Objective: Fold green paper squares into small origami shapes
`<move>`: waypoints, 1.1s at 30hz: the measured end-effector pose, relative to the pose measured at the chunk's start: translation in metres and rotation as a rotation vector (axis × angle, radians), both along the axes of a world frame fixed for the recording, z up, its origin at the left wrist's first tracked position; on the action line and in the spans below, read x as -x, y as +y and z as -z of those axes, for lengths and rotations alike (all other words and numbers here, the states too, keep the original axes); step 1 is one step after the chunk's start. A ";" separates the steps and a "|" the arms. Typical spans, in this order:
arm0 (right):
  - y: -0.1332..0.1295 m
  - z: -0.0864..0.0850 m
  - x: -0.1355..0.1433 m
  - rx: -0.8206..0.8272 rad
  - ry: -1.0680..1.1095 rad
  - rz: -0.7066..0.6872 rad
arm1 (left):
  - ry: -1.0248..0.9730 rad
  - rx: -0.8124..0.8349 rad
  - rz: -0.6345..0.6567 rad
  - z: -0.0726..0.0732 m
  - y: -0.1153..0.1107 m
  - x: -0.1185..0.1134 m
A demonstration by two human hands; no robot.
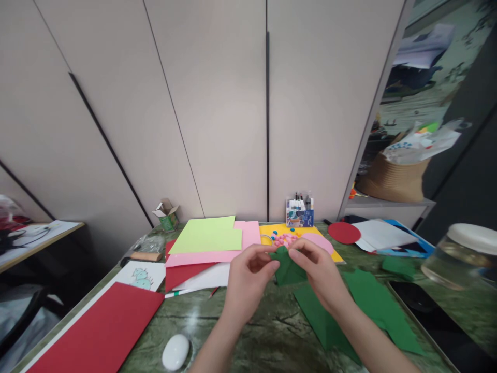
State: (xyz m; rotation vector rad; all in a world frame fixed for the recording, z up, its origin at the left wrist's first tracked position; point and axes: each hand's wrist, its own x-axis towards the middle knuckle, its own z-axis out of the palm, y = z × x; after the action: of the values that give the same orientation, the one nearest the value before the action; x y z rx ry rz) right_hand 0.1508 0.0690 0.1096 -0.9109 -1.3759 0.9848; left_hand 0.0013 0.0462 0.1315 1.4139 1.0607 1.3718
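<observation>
Both hands are raised over the middle of the green marbled table (pixel 272 331). Between them is a small piece of green paper (pixel 286 268) with a folded or crumpled top. My left hand (pixel 250 274) pinches its left edge between thumb and fingers. On the other side, my right hand (pixel 316 264) grips the upper right part with thumb and index finger. Larger green sheets (pixel 378 305) lie beneath and beyond my right forearm. Behind the hands, pink pieces (pixel 285 239) and a few blue ones rest on a yellow sheet (pixel 310 229).
Red sheet (pixel 104 326) and white mouse (pixel 176 352) lie at the left. Lime (pixel 209 235) and pink papers are stacked behind. A pen box (pixel 300 212) stands near the cabinet. At right are a red disc (pixel 344 233), a phone (pixel 438 321) and a lidded jar (pixel 462 256).
</observation>
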 end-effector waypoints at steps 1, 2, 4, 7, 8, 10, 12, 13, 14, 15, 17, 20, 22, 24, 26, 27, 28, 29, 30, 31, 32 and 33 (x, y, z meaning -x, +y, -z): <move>0.001 0.001 0.000 -0.001 0.013 0.004 | 0.001 0.007 -0.004 0.000 0.000 0.000; 0.001 0.001 0.000 -0.005 0.023 0.006 | 0.003 0.017 -0.008 -0.001 -0.001 0.000; 0.001 0.002 0.000 -0.011 0.026 0.004 | 0.010 0.040 -0.016 -0.002 -0.001 0.000; 0.001 0.003 -0.001 -0.028 0.006 0.018 | 0.023 0.059 -0.026 -0.002 -0.002 0.000; 0.001 0.002 -0.001 -0.036 -0.002 0.028 | 0.025 0.061 -0.028 -0.002 -0.002 0.000; 0.001 0.002 -0.001 -0.049 -0.019 0.044 | 0.025 0.062 -0.029 -0.001 -0.002 0.000; 0.001 0.002 -0.001 -0.058 -0.039 0.054 | 0.019 0.064 -0.029 0.000 -0.002 0.000; 0.001 0.001 -0.001 -0.063 -0.047 0.058 | 0.014 0.067 -0.029 0.000 -0.002 0.000; 0.001 0.001 -0.001 -0.068 -0.052 0.061 | 0.011 0.070 -0.031 0.000 -0.001 0.000; 0.001 0.001 -0.001 -0.076 -0.052 0.062 | 0.010 0.071 -0.033 0.000 -0.001 0.000; 0.001 0.001 -0.002 -0.096 -0.044 0.063 | 0.014 0.071 -0.035 0.000 -0.001 0.000; 0.001 0.000 -0.003 -0.110 -0.048 0.058 | 0.013 0.068 -0.039 0.000 0.000 0.000; -0.001 -0.002 -0.003 -0.098 -0.075 0.005 | 0.000 0.070 -0.046 0.000 0.000 0.000; -0.002 -0.004 -0.003 -0.070 -0.112 -0.075 | -0.010 0.068 -0.059 0.000 0.000 0.000; -0.003 -0.005 -0.001 -0.037 -0.142 -0.093 | -0.009 0.065 -0.075 0.000 0.000 0.000; -0.004 -0.004 0.000 -0.024 -0.149 -0.070 | -0.008 0.066 -0.082 0.000 0.000 0.000; -0.003 -0.004 0.000 -0.015 -0.153 -0.045 | -0.004 0.064 -0.082 0.000 0.000 0.000; -0.003 -0.003 0.001 -0.009 -0.153 -0.026 | 0.001 0.062 -0.084 0.000 0.001 0.000; -0.002 -0.002 0.001 -0.003 -0.152 -0.021 | 0.004 0.060 -0.082 0.001 0.001 0.000; -0.002 -0.001 0.001 0.003 -0.151 -0.028 | 0.007 0.058 -0.080 0.001 0.001 0.000; -0.001 0.000 0.001 0.010 -0.150 -0.040 | 0.009 0.057 -0.078 0.001 0.002 0.000; -0.001 0.001 0.001 0.017 -0.148 -0.050 | 0.010 0.056 -0.076 0.001 0.002 0.000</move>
State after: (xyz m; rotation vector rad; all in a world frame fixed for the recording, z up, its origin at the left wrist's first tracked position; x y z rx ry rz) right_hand 0.1500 0.0680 0.1088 -0.9828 -1.5231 0.9836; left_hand 0.0014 0.0480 0.1303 1.3530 1.1613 1.3792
